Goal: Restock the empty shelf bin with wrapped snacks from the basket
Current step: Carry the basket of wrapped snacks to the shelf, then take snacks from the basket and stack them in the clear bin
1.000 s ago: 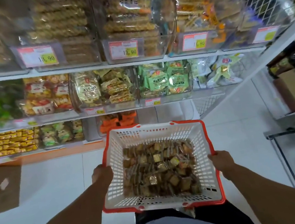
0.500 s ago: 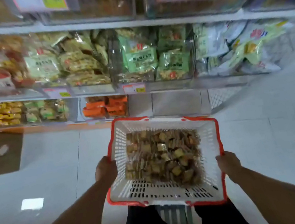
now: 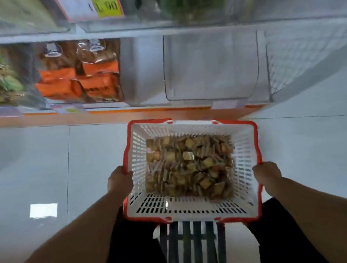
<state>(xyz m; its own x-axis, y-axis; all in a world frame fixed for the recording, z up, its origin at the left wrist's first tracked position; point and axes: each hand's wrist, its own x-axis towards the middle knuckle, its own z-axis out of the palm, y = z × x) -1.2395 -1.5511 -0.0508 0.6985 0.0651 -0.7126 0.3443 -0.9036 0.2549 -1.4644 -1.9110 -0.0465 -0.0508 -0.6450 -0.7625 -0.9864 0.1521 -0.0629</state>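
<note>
Hands grip the basket (image 3: pixel 244 144) by its red rim: left hand (image 3: pixel 119 181) clamped at nine o'clock, right hand (image 3: pixel 266 172) at three o'clock. Wrapped snacks (image 3: pixel 188 165) fill its middle. At twelve o'clock, beyond the rim, the empty bin (image 3: pixel 210 65) sits on the bottom shelf, orange packets (image 3: pixel 79 86) at its ten o'clock.

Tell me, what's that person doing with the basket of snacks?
A person is carrying a white basket with a red rim, one side in the left hand and the other in the right hand. It holds a heap of small wrapped snacks. Just ahead, on the lowest shelf, is an empty clear bin, right of a bin of orange packets. Nothing has gone into the empty bin yet.
</note>
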